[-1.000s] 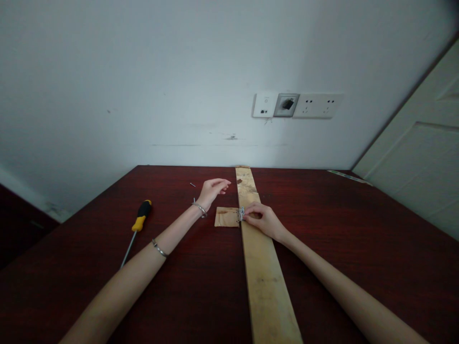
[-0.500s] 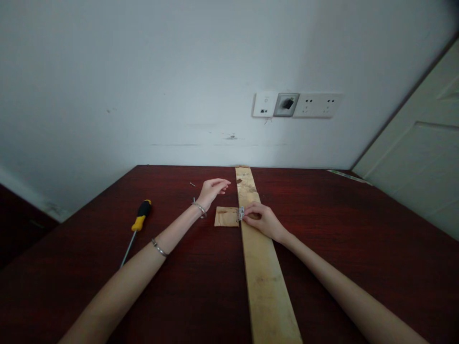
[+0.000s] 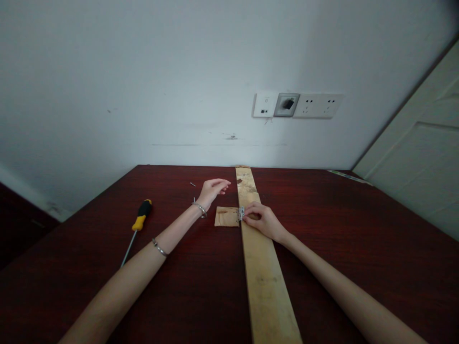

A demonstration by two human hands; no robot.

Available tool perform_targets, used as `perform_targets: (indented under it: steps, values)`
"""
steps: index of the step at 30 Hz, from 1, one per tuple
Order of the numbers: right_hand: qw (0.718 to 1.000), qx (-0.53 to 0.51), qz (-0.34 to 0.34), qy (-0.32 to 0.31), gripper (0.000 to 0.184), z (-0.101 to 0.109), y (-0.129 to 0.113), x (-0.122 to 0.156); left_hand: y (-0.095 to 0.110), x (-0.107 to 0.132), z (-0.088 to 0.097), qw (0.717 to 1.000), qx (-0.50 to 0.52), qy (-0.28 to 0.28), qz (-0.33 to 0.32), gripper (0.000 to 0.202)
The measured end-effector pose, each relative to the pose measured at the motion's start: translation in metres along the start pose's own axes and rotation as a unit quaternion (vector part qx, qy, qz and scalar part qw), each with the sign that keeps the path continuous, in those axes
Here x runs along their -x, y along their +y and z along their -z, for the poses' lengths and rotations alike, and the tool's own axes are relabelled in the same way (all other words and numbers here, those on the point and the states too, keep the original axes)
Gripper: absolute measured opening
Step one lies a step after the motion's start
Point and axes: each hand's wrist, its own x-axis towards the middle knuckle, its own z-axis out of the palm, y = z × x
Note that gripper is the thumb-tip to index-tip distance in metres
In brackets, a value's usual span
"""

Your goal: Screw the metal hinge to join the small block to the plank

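Note:
A long pale wooden board [image 3: 265, 282] runs from the near edge toward the wall. Against its left side lies a small wooden block [image 3: 226, 217]. A small metal hinge [image 3: 241, 213] sits where the two meet, and the thumb and fingers of my right hand [image 3: 265, 220] pinch its right side. My left hand [image 3: 212, 190] hovers left of the board, beyond the block, with its fingertips pressed together; whatever they may hold is too small to make out. One screw [image 3: 192, 184] lies on the table left of that hand. Another screw [image 3: 194, 199] shows beside its wrist.
On the left of the dark red table [image 3: 322, 229] lies a screwdriver [image 3: 142, 215] with a yellow and black handle, its shaft tip at my left forearm. Wall sockets [image 3: 317, 105] are set above the table. A white door [image 3: 423, 157] stands at the right.

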Motion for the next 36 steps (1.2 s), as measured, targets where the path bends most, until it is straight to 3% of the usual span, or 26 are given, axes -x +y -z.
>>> perform_targets:
  steps: [7,11,15,20,24,29,32,36]
  values:
    - [1.0,0.0,-0.001,-0.002,0.009,0.0,0.001,0.0,0.002,0.001,0.0,1.0,0.007,-0.001,0.007,0.025]
    - [1.0,0.0,0.0,-0.004,0.01,-0.001,0.003,0.001,0.013,-0.003,0.005,0.998,0.054,0.004,0.012,0.024]
    - [1.0,0.003,-0.003,-0.002,0.008,0.0,0.004,0.001,0.033,-0.011,0.024,0.995,0.095,0.03,-0.003,0.024]
    - [1.0,0.002,-0.016,-0.003,0.012,0.005,0.004,0.001,0.052,-0.022,0.062,0.988,0.127,0.078,-0.027,0.022]
    - [0.999,-0.006,-0.034,0.001,0.015,0.008,0.005,0.0,0.057,-0.027,0.095,0.996,0.018,0.076,-0.032,0.025]
    - [0.998,-0.022,-0.051,0.01,0.016,0.007,0.004,0.0,0.053,-0.024,0.119,0.993,-0.119,0.018,-0.009,0.028]
    - [0.998,-0.029,-0.054,0.011,0.015,0.006,0.003,0.0,0.047,-0.021,0.125,0.971,-0.236,-0.049,-0.004,0.023]
    - [0.998,-0.031,-0.054,0.013,0.014,0.006,0.004,0.0,0.036,-0.018,0.132,0.909,-0.392,-0.135,-0.036,0.008]
